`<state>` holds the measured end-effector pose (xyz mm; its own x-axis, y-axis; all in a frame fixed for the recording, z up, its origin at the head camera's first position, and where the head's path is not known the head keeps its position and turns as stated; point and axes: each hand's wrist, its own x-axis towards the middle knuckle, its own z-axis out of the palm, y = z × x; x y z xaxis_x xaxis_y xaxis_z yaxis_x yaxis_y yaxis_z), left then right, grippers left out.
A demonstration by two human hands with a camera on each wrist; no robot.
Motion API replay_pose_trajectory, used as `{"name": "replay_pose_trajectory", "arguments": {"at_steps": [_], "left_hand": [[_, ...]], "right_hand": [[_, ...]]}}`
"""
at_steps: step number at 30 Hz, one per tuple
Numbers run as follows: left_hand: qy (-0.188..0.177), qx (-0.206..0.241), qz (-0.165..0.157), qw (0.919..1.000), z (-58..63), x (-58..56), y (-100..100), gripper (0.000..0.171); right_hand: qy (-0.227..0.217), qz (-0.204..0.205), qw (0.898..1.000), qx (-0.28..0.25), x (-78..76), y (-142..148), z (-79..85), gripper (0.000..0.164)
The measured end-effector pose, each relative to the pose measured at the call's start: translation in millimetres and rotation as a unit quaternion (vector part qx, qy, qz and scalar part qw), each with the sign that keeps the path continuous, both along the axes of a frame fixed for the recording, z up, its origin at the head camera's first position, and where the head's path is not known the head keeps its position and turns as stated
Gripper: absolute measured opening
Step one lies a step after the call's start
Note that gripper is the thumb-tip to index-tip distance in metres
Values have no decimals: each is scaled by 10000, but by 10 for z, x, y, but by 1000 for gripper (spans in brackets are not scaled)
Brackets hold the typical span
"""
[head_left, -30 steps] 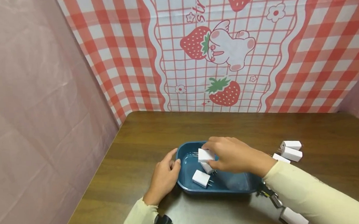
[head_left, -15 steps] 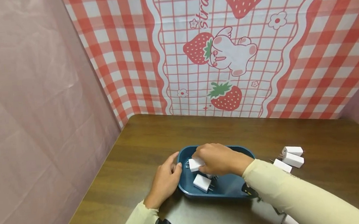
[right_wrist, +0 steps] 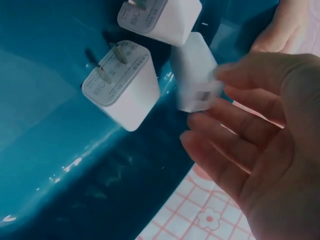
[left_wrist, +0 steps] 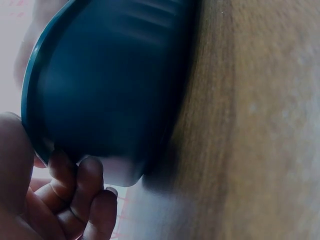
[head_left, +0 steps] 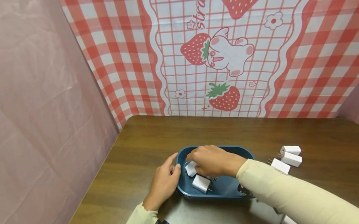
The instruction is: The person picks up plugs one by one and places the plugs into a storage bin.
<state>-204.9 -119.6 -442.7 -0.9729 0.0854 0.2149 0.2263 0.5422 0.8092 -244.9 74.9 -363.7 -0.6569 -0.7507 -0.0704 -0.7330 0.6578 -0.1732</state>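
Observation:
A blue plastic tray (head_left: 232, 184) stands on the table, and my left hand (head_left: 164, 177) grips its left end, thumb at the rim. Curled fingers (left_wrist: 90, 182) show against the tray's outer wall in the left wrist view. Inside the tray's left part, my right hand (head_left: 214, 161) pinches a white plug charger (right_wrist: 195, 72) between thumb and fingers; the charger is tilted and blurred. Beside it lies another white charger (head_left: 201, 183), its two metal prongs (right_wrist: 120, 53) bare in the right wrist view. A further charger (right_wrist: 172, 20) sits in the tray, mostly hidden by my right hand in the head view.
Three white chargers (head_left: 291, 159) lie on the wooden table (head_left: 150, 137) right of the tray. Another white block (head_left: 290, 222) shows near the front, partly behind the right sleeve (head_left: 280, 184). A red-and-white strawberry cloth (head_left: 224, 96) hangs behind; pinkish fabric (head_left: 45, 115) hangs at the left.
My right hand has moved left and down into the tray with its charger, which has turned from level to tilted. My left hand stays at the tray's end.

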Motion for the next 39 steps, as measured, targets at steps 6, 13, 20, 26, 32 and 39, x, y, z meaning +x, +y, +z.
{"name": "replay_pose_trajectory", "arguments": {"at_steps": [6,13,20,26,32,39], "left_hand": [[80,-3,33,10000,11,4,25,43],[70,91,105,9999,-5,19,29,43],[74,62,146,9998,-20,31,45,43],[94,49,142,9998,-14,34,50,43],[79,29,171,9998,-19,35,48,43],[81,84,153,9998,-22,35,85,42]], "right_hand": [[131,-20,9994,-331,5,80,33,31],[516,-294,9966,-568,55,236,165,32],[631,-624,9926,-834,146,419,214,32],[737,-756,9894,-992,254,547,226,31],[1066,-825,9817,-1342,437,672,282,28],[1133,-1420,9706,-1581,638,978,369,30]]}}
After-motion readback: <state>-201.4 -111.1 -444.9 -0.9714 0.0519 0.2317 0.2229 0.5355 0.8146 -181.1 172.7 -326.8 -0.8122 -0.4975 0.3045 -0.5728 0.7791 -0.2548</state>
